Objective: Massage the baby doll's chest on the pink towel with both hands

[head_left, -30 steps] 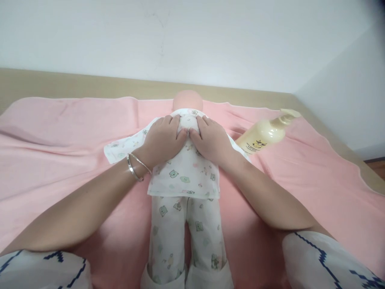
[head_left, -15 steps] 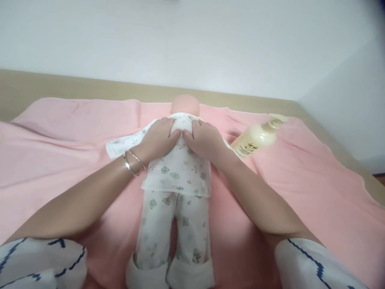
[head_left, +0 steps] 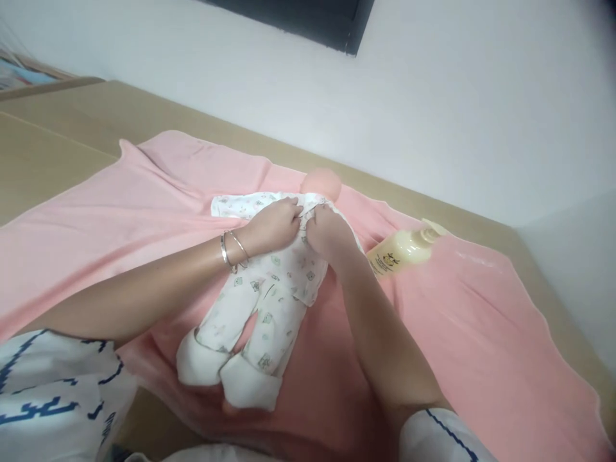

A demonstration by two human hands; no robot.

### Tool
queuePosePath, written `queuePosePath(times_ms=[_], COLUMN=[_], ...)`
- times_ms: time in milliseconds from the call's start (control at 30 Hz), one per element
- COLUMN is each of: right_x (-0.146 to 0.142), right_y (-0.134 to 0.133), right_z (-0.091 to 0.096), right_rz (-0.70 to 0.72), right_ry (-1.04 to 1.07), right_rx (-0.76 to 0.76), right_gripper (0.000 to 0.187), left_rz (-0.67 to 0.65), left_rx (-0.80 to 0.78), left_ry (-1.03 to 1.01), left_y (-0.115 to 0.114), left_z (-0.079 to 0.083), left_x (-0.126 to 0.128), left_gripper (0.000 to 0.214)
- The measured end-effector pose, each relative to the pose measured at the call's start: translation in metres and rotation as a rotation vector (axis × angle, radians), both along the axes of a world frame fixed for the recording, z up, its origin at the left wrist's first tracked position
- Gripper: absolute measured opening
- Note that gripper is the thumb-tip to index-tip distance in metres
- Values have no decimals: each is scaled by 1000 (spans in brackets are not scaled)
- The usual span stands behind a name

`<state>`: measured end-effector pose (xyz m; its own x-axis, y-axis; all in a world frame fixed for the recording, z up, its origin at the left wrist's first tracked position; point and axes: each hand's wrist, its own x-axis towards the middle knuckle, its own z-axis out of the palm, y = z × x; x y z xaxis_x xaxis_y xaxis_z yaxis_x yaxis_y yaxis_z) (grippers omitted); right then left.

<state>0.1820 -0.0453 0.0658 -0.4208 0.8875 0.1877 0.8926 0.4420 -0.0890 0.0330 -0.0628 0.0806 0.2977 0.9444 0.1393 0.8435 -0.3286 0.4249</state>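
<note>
A baby doll (head_left: 321, 183) lies stretched out on a pink blanket (head_left: 462, 321), its smooth head pointing toward the wall. It wears a white printed shirt (head_left: 289, 263) and matching trousers (head_left: 267, 317) with wide turned-up cuffs. At the shirt's upper part, just below the head, my left hand (head_left: 275, 226) has its fingers curled in, gripping the cloth. Close beside it my right hand (head_left: 332, 236) is also closed on the shirt. The pinched cloth between them is partly covered by the fingers. One shirt sleeve (head_left: 235, 205) spreads out to the left.
To the right of the doll, a cream pump bottle (head_left: 402, 252) lies tilted on the blanket. The wooden tabletop (head_left: 58, 151) shows around the blanket and meets a white wall (head_left: 433, 115). A dark panel (head_left: 308, 19) is on the wall.
My hands have gone from lying over the doll's upper body to curled fingers gripping the shirt. The view has tilted and shifted, so the doll appears slanted.
</note>
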Motion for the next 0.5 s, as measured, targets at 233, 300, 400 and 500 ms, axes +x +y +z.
queuePosePath(times_ms=[233, 300, 400, 500], right_x=[-4, -7, -8, -10], right_y=[18, 15, 5, -12], right_z=[-27, -31, -27, -14], right_rz=[-261, -253, -234, -226], right_ry=[155, 120, 42, -36], right_rx=[-27, 27, 2, -108], right_gripper=[58, 60, 63, 64], left_rz=[51, 53, 0, -107], left_rx=[-46, -58, -29, 44], left_ry=[-33, -16, 13, 58], left_y=[3, 9, 22, 39], left_z=[3, 2, -5, -16], left_x=[0, -3, -12, -22], left_gripper=[37, 35, 26, 20])
